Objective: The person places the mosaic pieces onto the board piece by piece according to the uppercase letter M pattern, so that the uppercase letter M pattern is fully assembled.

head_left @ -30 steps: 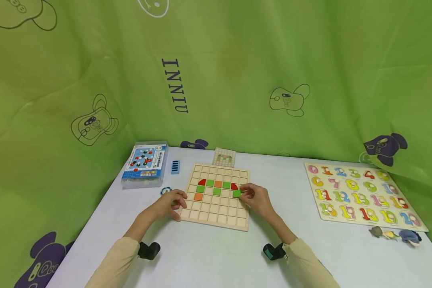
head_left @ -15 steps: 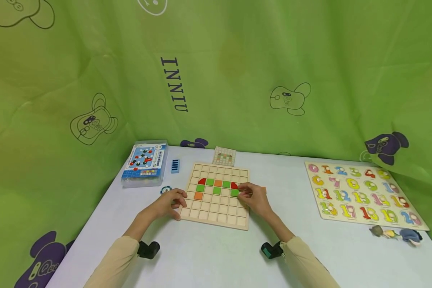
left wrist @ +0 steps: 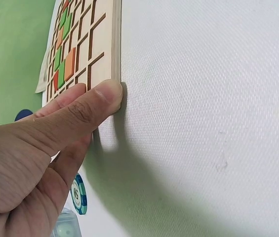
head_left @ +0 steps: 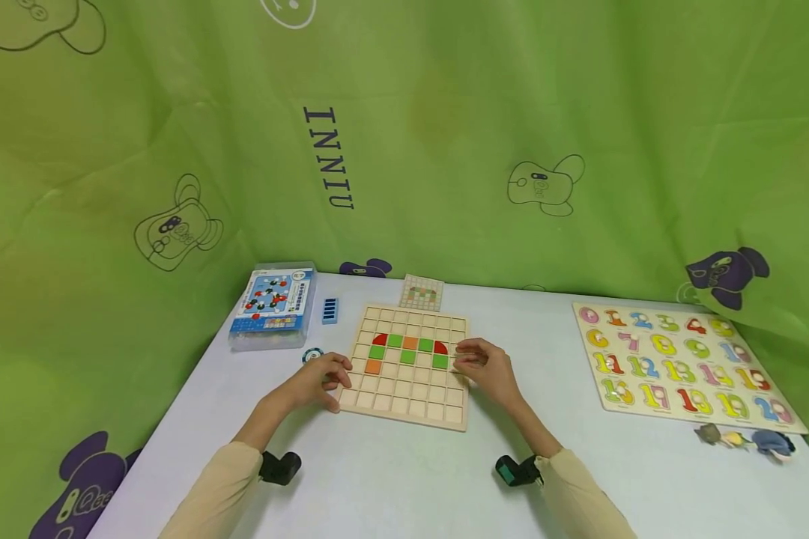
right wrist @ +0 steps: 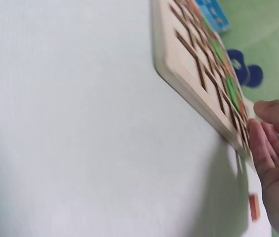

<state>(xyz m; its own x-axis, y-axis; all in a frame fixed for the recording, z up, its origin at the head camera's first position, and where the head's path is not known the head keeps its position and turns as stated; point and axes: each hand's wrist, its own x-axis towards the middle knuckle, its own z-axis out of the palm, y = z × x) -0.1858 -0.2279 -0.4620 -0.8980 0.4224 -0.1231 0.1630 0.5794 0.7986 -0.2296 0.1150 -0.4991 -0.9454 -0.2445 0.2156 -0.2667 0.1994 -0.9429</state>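
Note:
A wooden grid board (head_left: 414,391) lies on the table, several green, orange and red tiles in its cells. My left hand (head_left: 313,380) holds the board's near left corner; in the left wrist view its thumb (left wrist: 107,94) presses on the corner while the other fingers lie along the side. Over the right edge, my right hand (head_left: 488,372) hovers with nothing visible between thumb and fingers. Just left of its fingertips, a green square tile (head_left: 440,361) sits in a cell below a red rounded tile (head_left: 441,347). An orange block (right wrist: 254,207) lies beyond the board's edge in the right wrist view.
A small pattern card (head_left: 421,293) touches the board's far edge. At left are a boxed molecule set (head_left: 273,307), a blue slotted piece (head_left: 330,311) and a round chip (head_left: 312,355). A number puzzle board (head_left: 688,367) lies at right, small figures (head_left: 741,438) before it.
My right hand has let go of the green square tile, which now lies in a cell under the right red tile. That hand has drawn back slightly rightward; my left hand stays put.

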